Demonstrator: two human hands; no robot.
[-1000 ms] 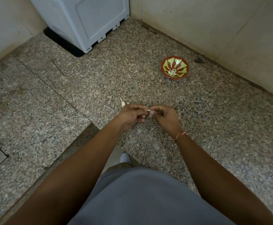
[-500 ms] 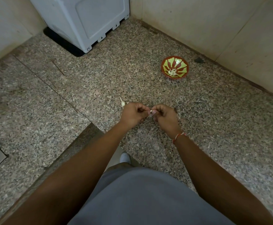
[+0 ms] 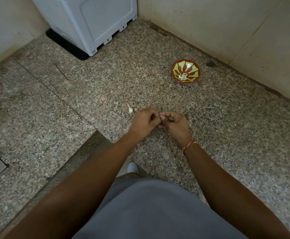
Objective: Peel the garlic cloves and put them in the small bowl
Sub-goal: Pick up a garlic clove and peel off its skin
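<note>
At mid-frame the fingers (image 3: 153,116) of the left hand (image 3: 143,123) and of the right hand (image 3: 176,125) curl in and pinch one garlic clove (image 3: 160,116) between them, only a pale sliver showing. One unpeeled clove (image 3: 130,109) lies on the speckled granite counter (image 3: 89,94) just left of the left hand. One small bowl (image 3: 185,72), red and green, sits upper right, holding a little heap of peeled cloves (image 3: 182,76), too clumped to count. One red-and-white thread (image 3: 189,146) circles the right wrist.

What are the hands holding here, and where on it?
A garlic clove, pinched between left hand and right hand fingertips; which part each grips is hidden.
</note>
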